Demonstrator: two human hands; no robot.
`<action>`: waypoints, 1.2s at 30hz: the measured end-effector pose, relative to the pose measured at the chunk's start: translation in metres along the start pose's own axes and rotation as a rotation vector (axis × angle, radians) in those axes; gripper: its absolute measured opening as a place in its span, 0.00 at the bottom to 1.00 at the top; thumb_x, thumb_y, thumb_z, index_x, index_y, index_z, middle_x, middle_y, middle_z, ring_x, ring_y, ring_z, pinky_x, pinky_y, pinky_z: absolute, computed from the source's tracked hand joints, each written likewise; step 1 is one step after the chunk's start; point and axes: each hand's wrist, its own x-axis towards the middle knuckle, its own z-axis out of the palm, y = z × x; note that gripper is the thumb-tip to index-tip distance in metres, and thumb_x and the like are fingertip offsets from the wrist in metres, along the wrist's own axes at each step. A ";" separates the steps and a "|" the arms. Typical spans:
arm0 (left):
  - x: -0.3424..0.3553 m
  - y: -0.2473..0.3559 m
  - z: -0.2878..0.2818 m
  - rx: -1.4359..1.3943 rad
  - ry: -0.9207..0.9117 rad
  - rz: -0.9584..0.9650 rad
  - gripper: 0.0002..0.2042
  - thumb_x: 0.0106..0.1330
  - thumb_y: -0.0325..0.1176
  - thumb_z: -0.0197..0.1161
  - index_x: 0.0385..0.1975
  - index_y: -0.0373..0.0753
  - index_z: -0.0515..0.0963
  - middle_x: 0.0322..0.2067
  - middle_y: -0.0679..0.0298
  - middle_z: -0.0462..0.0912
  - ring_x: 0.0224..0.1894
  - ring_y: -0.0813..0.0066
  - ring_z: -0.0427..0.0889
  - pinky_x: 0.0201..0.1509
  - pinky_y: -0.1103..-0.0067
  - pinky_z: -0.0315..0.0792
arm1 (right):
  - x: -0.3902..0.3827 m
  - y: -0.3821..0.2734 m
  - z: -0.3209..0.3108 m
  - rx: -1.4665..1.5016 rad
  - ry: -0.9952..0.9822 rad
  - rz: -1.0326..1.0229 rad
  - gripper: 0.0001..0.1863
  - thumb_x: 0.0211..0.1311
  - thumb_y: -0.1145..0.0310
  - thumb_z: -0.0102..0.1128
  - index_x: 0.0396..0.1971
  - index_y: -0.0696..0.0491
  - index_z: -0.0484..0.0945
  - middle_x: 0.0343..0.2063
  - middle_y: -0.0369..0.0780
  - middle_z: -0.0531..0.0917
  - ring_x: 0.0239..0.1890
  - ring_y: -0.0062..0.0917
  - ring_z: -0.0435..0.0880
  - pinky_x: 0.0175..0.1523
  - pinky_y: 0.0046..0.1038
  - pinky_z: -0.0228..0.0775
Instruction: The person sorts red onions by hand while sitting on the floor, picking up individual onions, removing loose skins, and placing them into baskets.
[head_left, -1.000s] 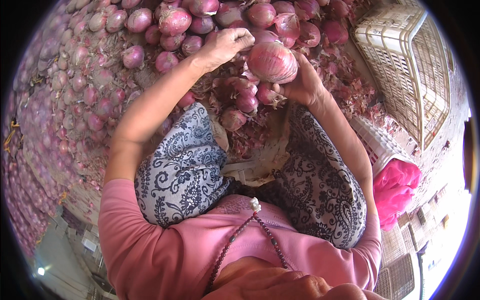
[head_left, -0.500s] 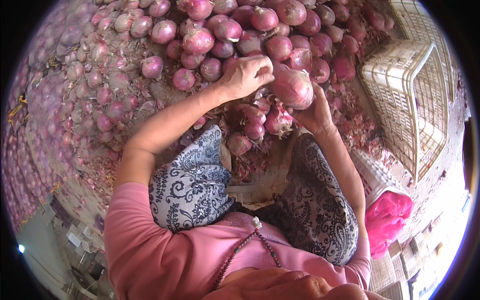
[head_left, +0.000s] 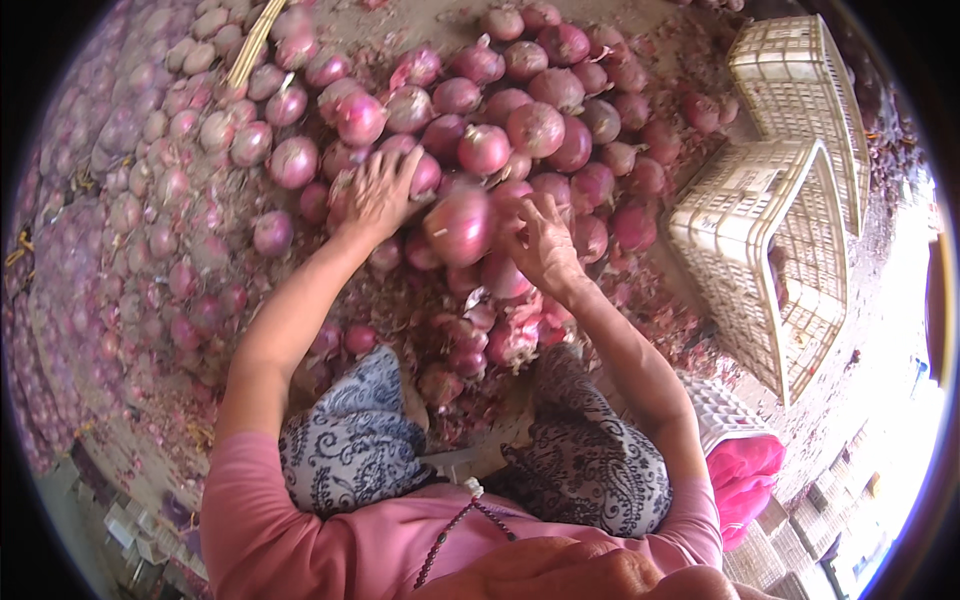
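Dimly, onions blur into haze along the dusty floor's left edge. My left hand spreads its fingers over the heap, hiding whatever lies beneath. A large red onion, its top blurred, is between my hands toward the heap's near edge; whether my curled right hand grips anything, I cannot tell. Dark marks on a pale crate are too small to read; beside my sleeve, pink cloth bulges from a white basket.

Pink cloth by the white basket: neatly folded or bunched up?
Bunched up: the pink cloth shows loose, uneven creases by the white basket.
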 end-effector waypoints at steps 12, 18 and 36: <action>0.001 -0.001 -0.010 -0.100 -0.087 -0.014 0.43 0.48 0.44 0.75 0.65 0.39 0.61 0.58 0.54 0.70 0.60 0.51 0.68 0.59 0.57 0.67 | 0.229 0.121 -0.135 -0.310 0.396 0.050 0.18 0.56 0.64 0.57 0.47 0.51 0.83 0.41 0.51 0.84 0.50 0.44 0.82 0.56 0.39 0.73; 0.008 0.000 -0.007 -0.100 -0.049 0.017 0.43 0.46 0.47 0.76 0.64 0.41 0.63 0.56 0.55 0.70 0.59 0.53 0.69 0.57 0.58 0.69 | 0.316 0.135 -0.100 -0.453 0.290 0.272 0.33 0.55 0.51 0.61 0.61 0.46 0.71 0.55 0.53 0.75 0.57 0.47 0.76 0.62 0.40 0.70; 0.009 -0.004 -0.005 -0.111 -0.039 0.003 0.45 0.42 0.48 0.77 0.63 0.43 0.64 0.58 0.58 0.71 0.59 0.54 0.69 0.59 0.57 0.66 | 0.331 0.180 -0.133 -0.520 0.330 0.264 0.47 0.45 0.56 0.73 0.66 0.43 0.57 0.64 0.47 0.64 0.63 0.47 0.70 0.64 0.44 0.67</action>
